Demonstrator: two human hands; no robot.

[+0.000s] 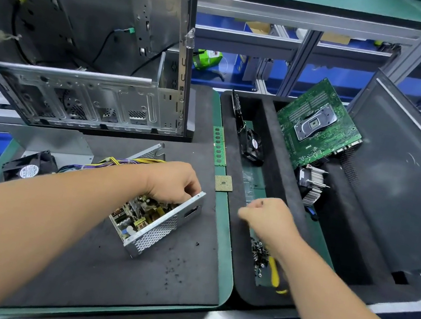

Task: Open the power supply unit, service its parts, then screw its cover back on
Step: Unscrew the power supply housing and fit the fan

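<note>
Risk at this stage centres on the open silver perforated-steel power supply housing (164,228), which sits tilted on the dark grey work mat (102,266) near its right edge, cover off and its crowded circuit board (139,214) exposed; the left hand (172,180) curls over the housing's upper rim, fingers reaching inside, though what they touch is hidden. Fingers on the bare board could bend components or meet a charged capacitor; a firm pull on the rim could tip the housing further, since it appears to rest on one edge.

The right hand (269,219) hovers over the narrow green-floored channel of the black foam tray (285,172), fingers closed in a loose fist; whether it pinches a small part cannot be told. Below it lies a heap of small dark screws (260,254) beside a yellow-handled tool (274,273); a screw carried across may drop into the open housing and short the board later; one stray screw (197,244) already lies on the mat.

The bundle of yellow and purple wires (119,162) runs behind the left forearm toward the black fan (31,168); snagging it would drag both. The flat grey metal cover (61,142) lies behind the fan, well apart from the housing.
</note>
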